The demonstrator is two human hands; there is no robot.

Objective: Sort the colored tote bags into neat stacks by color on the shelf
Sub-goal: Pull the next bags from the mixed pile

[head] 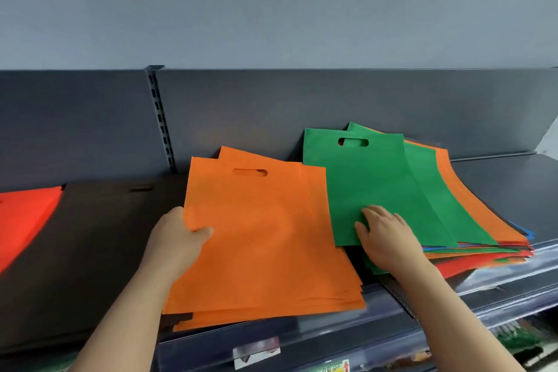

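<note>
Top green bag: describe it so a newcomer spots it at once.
On the dark shelf, find the mixed pile at the right. The top green bag lies uppermost there, under the right hand. Unlike the second green bag beneath it, its handle slot shows.

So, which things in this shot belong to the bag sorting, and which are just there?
Job: orange stack, gripped by the left hand; top green bag under the right hand; mixed pile; black stack; red stack; shelf.
Just there: price label on the shelf edge; slotted upright; goods below the shelf.
</note>
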